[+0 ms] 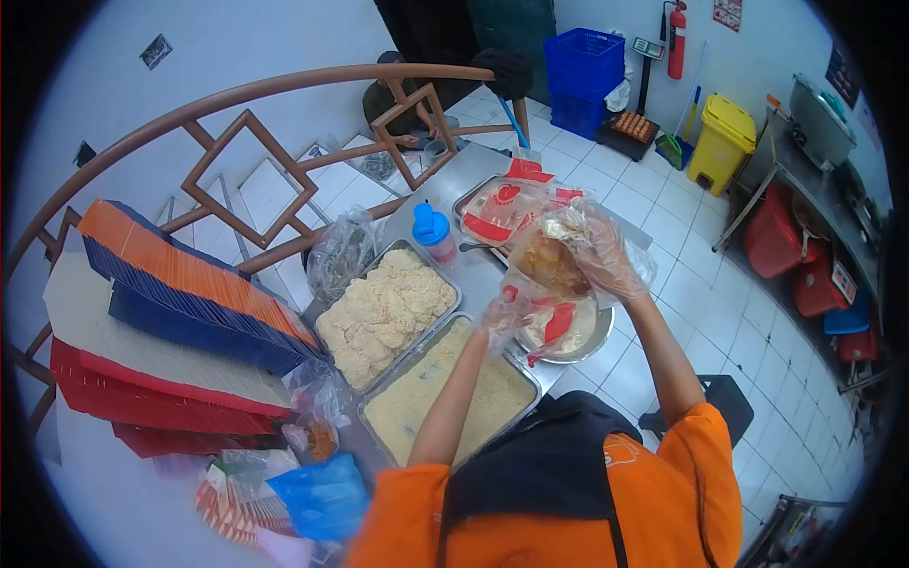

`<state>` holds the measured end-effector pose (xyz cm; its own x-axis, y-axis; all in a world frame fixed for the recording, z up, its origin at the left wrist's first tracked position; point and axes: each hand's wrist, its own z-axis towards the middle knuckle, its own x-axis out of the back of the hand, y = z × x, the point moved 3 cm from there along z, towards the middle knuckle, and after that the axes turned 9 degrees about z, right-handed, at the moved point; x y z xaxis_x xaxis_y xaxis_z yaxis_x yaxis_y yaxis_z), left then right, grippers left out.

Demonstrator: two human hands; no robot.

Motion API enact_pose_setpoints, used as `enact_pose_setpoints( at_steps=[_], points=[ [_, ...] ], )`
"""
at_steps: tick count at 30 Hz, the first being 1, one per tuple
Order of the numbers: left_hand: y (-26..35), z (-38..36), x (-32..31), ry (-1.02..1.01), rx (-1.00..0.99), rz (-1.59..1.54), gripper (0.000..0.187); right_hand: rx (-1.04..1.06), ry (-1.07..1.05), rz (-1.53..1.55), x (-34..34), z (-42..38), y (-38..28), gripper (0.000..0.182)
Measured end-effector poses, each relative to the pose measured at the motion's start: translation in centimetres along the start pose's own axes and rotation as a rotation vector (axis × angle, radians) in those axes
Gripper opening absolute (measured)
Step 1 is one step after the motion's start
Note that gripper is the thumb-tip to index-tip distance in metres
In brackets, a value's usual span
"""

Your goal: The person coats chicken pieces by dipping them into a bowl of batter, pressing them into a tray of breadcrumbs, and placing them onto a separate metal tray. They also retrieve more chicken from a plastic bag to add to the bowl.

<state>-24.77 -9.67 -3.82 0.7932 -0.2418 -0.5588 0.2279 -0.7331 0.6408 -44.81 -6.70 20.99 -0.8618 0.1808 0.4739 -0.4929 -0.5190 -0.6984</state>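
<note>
My left hand [507,320], in a clear plastic glove, is closed on the lower edge of a clear bag with red print. My right hand [595,248], gloved too and smeared with something pale, is at the upper right of the same bag [544,265], which holds yellow-brown pieces. Its fingers are curled against the bag. Beneath the bag stands a metal bowl [598,333] with pale contents. To the left are a tray of pale coated pieces [386,317] and a tray of yellowish crumbs [454,388].
Another red-printed bag [500,210] lies on a tray behind. A blue-lidded bottle [434,232] stands beside the coated pieces. Folded boxes [189,293] are stacked at left. A person [407,109] sits beyond the railing [275,90]. A black stool [724,407] is at right.
</note>
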Motion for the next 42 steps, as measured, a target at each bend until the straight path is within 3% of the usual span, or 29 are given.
enact_pose_setpoints(
  at_steps=[1, 3, 4, 6, 7, 9, 10, 12, 15, 19, 23, 26, 28, 29, 31, 33, 35, 39, 41, 42],
  points=[
    [-0.8, 0.2, -0.6, 0.001, -0.002, -0.004, 0.033, 0.002, -0.004, 0.000, 0.2, 0.3, -0.5, 0.026],
    [-0.9, 0.4, -1.4, 0.140, -0.444, -0.037, 0.037, -0.074, -0.005, 0.129, 0.3, 0.7, -1.2, 0.026],
    [-1.5, 1.4, -1.5, 0.142, -0.446, -0.040, 0.037, -0.072, -0.009, 0.129, 0.1, 0.6, -0.8, 0.026],
    [-0.8, 2.2, -1.5, 0.157, -0.872, -0.294, 0.044, -0.018, 0.118, 0.113, 0.3, 0.3, 0.0, 0.022],
    [-0.5, 2.5, -1.7, 0.158, -0.872, -0.298, 0.044, -0.018, 0.115, 0.112, 0.4, 0.1, -0.1, 0.022],
    [1.0, 1.7, -2.2, 0.510, -1.256, 0.143, 0.039, -0.120, 0.200, 0.315, 1.0, -0.4, -0.3, 0.019],
    [1.9, 0.7, -2.9, 0.513, -1.256, 0.142, 0.039, -0.120, 0.196, 0.317, 1.1, -0.6, -0.3, 0.019],
    [4.1, -2.7, -4.2, 0.820, -1.331, 0.774, 0.027, -0.199, 0.282, 0.366, 1.9, -1.1, 0.3, 0.018],
    [6.3, -5.8, -4.2, 0.653, -1.159, 1.025, 0.014, -0.213, 0.338, 0.434, 3.3, -1.4, 0.2, 0.017],
    [6.8, -5.3, -4.5, 0.697, -1.220, 1.358, 0.011, -0.361, 0.328, 0.528, 3.8, -2.2, 1.7, 0.017],
    [4.5, -2.9, -3.5, 0.616, -1.304, 1.286, 0.009, -0.307, 0.241, 0.438, 3.5, -2.5, 1.9, 0.017],
    [3.5, -2.9, -3.3, 0.683, -1.219, 1.264, 0.012, -0.322, 0.218, 0.478, 3.7, -2.3, 0.4, 0.017],
    [3.8, -3.2, -3.8, 0.580, -0.964, 1.053, 0.018, -0.265, 0.241, 0.427, 4.6, -1.6, -1.9, 0.017],
    [4.0, -2.6, -3.7, 0.581, -0.955, 1.046, 0.018, -0.273, 0.234, 0.424, 4.9, -1.2, -1.4, 0.017],
    [3.8, -0.7, -4.0, 0.238, -0.906, 1.146, 0.022, -0.273, 0.009, 0.381, 4.7, 0.0, 0.0, 0.017],
    [3.4, -1.3, -4.5, 0.233, -0.928, 1.262, 0.027, -0.249, -0.009, 0.322, 3.5, -0.1, 1.0, 0.015],
    [3.6, -0.9, -5.0, 0.194, -0.658, 1.489, 0.030, -0.291, 0.014, 0.287, 2.9, 0.5, 1.4, 0.013],
    [2.2, 1.5, -1.9, 0.047, -0.680, 1.138, 0.029, -0.200, -0.064, 0.161, 3.5, 2.0, -0.1, 0.015],
    [4.3, -1.0, -2.6, 0.211, -1.171, 1.323, 0.032, -0.244, -0.087, 0.150, 3.7, 3.3, -0.7, 0.018],
    [4.5, -1.1, -1.4, 0.207, -0.894, 1.138, 0.039, -0.162, -0.071, 0.104, 3.6, 3.8, 0.9, 0.020]
  ],
)
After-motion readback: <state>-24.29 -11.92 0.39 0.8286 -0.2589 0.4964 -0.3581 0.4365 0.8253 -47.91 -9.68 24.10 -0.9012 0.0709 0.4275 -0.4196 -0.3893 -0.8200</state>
